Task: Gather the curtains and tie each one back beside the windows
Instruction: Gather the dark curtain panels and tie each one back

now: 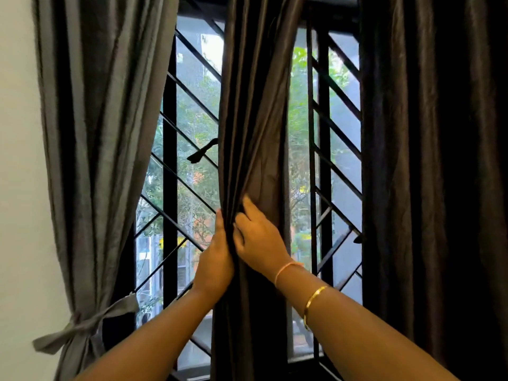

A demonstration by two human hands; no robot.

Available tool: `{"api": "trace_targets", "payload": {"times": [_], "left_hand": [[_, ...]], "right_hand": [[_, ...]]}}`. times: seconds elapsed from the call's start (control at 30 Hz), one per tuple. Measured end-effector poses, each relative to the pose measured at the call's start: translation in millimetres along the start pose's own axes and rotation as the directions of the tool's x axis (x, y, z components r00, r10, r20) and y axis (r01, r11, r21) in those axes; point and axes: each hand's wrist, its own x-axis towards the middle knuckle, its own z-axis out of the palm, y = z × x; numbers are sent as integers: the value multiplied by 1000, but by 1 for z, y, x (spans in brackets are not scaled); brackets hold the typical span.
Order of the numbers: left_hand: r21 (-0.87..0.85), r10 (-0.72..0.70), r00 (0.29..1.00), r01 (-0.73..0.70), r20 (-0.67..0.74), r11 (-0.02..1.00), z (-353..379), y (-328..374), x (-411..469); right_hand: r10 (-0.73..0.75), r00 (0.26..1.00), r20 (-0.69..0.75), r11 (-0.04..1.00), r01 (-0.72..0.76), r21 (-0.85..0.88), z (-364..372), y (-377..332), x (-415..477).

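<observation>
The left curtain (104, 133) is already bound by its grey tie (82, 323) beside the wall. The middle curtain (253, 105) hangs in front of the window grille (192, 105), and gathering it is the step in hand. The left hand (215, 262) wraps around its left edge (fingers hidden behind the cloth), and the right hand (258, 243) pinches a fold just beside it. Next, one hand probably has to hold the bunch while the other finds a tie. The right curtain (428, 160) hangs loose.

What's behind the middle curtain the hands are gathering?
Beside the middle curtain, black window grille and green trees show. What lies directly behind its folds is covered. Left hand and right hand grip it.
</observation>
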Motion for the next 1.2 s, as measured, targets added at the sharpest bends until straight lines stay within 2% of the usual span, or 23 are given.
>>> {"api": "trace_targets", "payload": {"times": [0.03, 0.07, 0.17, 0.37, 0.53, 0.63, 0.7, 0.77, 0.87, 0.97, 1.07, 1.2], "left_hand": [[126, 80, 997, -79, 1, 989, 2, 0, -2], [163, 114, 993, -113, 4, 980, 4, 5, -4], [165, 82, 996, -86, 34, 982, 17, 16, -8], [37, 35, 994, -39, 101, 999, 44, 44, -5], [-14, -35, 991, 37, 127, 999, 55, 48, -14], [33, -79, 996, 77, 45, 996, 54, 40, -17], [79, -107, 994, 106, 12, 991, 48, 28, -17], [107, -144, 989, 146, -23, 983, 41, 19, -14], [154, -174, 981, 185, -83, 971, 37, 12, -12], [263, -158, 986, 164, -42, 951, 42, 10, -20], [265, -129, 992, 121, 12, 957, 51, 14, -28], [195, -54, 996, 38, 75, 980, 58, 31, -26]], "right_hand": [[91, 996, 4, 996, -91, -11, 1, 9, -9], [182, 983, 12, 983, -182, -12, 1, 18, -16], [360, 932, 25, 931, -361, 60, -5, 35, -31], [417, 895, 156, 856, -445, 264, -17, 43, -43], [543, 810, 221, 688, -581, 436, -25, 52, -55], [690, 712, 129, 624, -676, 392, -30, 64, -67], [770, 636, 38, 600, -744, 295, -38, 79, -77], [799, 602, -13, 598, -790, 135, -48, 95, -83], [763, 647, -2, 642, -757, -119, -53, 105, -82], [687, 726, 47, 715, -662, -223, -42, 96, -81], [609, 784, 121, 787, -578, -217, -25, 87, -81], [552, 812, 188, 833, -547, -82, -11, 78, -67]]}}
